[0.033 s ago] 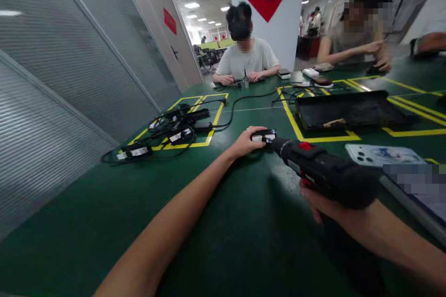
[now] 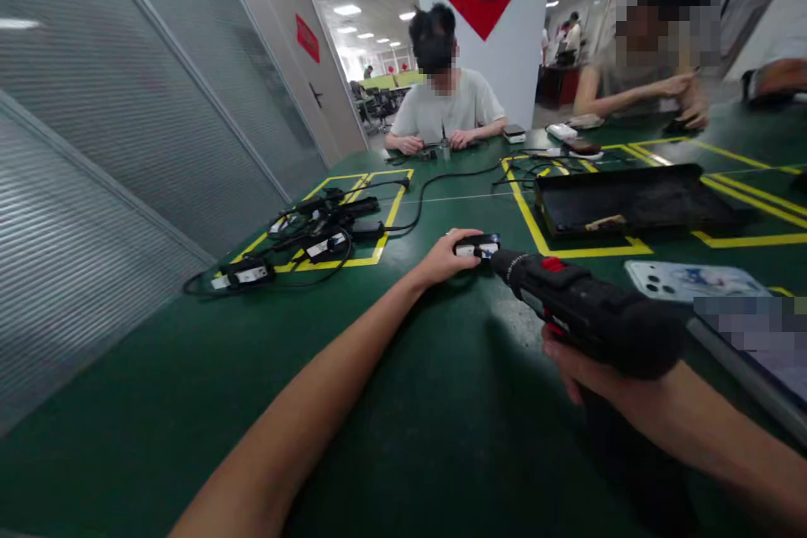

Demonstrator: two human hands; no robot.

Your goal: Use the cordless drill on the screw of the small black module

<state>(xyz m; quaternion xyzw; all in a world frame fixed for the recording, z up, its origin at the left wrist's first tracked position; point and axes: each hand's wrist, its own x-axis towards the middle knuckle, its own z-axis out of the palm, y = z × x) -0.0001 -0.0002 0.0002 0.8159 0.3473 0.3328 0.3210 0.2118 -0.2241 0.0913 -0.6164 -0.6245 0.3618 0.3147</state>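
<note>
In the middle of the table, my left hand (image 2: 449,256) grips a small black box (image 2: 484,241) with a white label-like patch on its near side. My right hand (image 2: 593,374) is wrapped round the handle of a black cordless drill (image 2: 586,307) with red accents. The drill points left, and its chuck end is right at the near side of the box. Whether the bit touches the box, I cannot tell. Most of the drill's handle is hidden behind my fingers and in shadow.
Left, several black boxes with cords (image 2: 321,239) lie in yellow tape. A black tray (image 2: 624,197) stands back right, with a phone (image 2: 697,279) and a grey-edged device (image 2: 750,361) nearer. Across the table (image 2: 441,437) a person (image 2: 445,97) handles parts; another person (image 2: 643,76) sits right.
</note>
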